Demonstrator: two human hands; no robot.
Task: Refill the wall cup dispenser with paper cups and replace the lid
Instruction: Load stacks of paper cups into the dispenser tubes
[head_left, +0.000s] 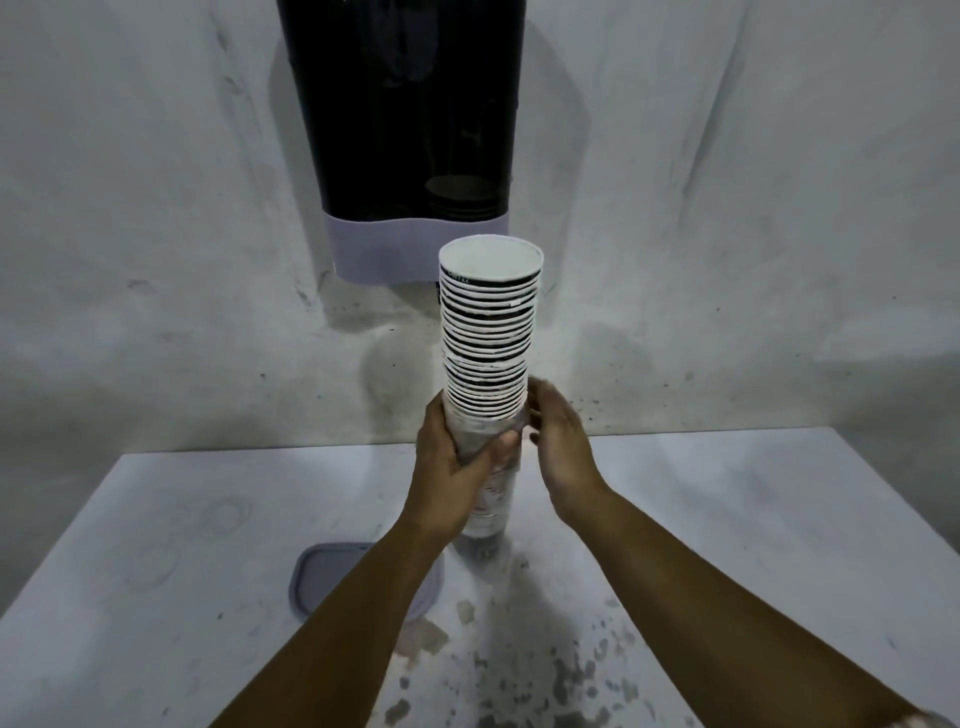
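A tall stack of paper cups with black and white rims stands upright above the table, its lower part inside a clear plastic sleeve. My left hand grips the stack around the sleeve. My right hand touches the sleeve's top edge on the right side with its fingertips; whether it pinches the plastic I cannot tell. The dark wall cup dispenser with a pale grey base band hangs on the wall just above and left of the stack. The grey lid lies flat on the table, partly hidden under my left forearm.
The white table meets the wall behind the stack. Dark stains and flecks cover its near right part. A few cups show dimly inside the dispenser's lower right.
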